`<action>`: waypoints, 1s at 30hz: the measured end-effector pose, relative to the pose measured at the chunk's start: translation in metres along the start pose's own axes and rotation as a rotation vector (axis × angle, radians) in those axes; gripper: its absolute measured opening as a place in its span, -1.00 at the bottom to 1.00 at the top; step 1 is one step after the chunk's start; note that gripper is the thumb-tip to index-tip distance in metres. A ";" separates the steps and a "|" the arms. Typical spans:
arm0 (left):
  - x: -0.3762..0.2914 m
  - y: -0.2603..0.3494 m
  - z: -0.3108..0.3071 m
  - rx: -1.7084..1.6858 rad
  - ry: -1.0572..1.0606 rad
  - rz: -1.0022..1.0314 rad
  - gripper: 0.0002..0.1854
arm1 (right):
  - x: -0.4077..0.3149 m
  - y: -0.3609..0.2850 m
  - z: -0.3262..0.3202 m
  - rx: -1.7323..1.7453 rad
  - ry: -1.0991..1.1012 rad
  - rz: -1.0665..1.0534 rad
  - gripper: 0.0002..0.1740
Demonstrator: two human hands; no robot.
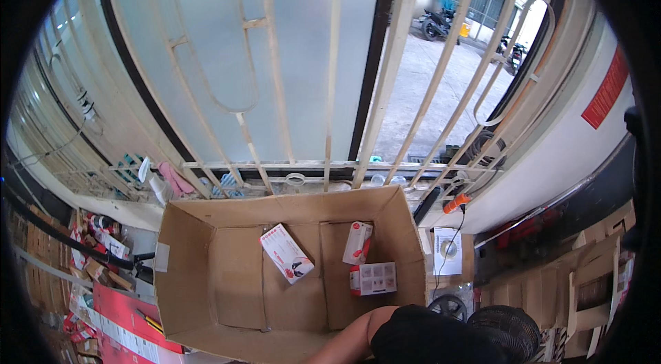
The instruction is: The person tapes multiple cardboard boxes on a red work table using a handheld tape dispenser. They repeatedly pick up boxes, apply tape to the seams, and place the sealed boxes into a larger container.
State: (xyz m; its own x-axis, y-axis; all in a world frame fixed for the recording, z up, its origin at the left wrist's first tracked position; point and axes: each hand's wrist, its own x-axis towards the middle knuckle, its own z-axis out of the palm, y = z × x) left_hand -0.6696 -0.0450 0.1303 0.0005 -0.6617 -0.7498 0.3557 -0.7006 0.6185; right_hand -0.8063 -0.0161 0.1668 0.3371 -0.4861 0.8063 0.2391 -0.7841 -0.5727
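Observation:
Neither of my hands is in view; only a bare right forearm [347,337] below a black sleeve [428,335] crosses the bottom edge. Before me stands a large open cardboard box [187,260]. Inside it, a white and red product box [286,253] lies at a slant near the middle. Toward the right side, a narrow white and red box [357,243] is beside another small carton [373,279] with pictures on its face. The front wall of the cardboard box is partly hidden by the forearm.
Behind the box runs a barred window [330,105] with a spray bottle [155,182] and pink cloth [175,178] on its sill. A yellow cutter knife [150,320] lies at left. At right are a tape roll [449,248] on paper, an orange socket [457,203] and a fan [503,330].

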 end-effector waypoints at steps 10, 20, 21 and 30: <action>-0.102 -0.035 -0.096 -0.417 0.100 -0.113 -0.23 | 0.027 0.009 -0.020 -0.099 -0.325 -0.466 -0.62; -0.140 -0.107 -0.150 -0.722 -0.121 0.199 0.06 | 0.032 0.008 0.025 -0.084 -0.451 -0.225 -0.40; -0.132 -0.126 -0.160 -0.723 -0.105 0.215 0.02 | 0.036 0.005 0.037 -0.066 -0.456 -0.181 -0.40; -0.136 -0.094 -0.262 -0.537 -0.269 0.355 -0.02 | 0.079 0.019 0.152 0.099 -0.799 -0.348 -0.63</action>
State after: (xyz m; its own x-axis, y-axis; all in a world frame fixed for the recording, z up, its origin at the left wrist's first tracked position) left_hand -0.4588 0.1810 0.1124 -0.0051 -0.9179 -0.3968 0.7897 -0.2471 0.5615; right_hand -0.6363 -0.0110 0.1971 0.7583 0.2198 0.6137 0.5129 -0.7823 -0.3535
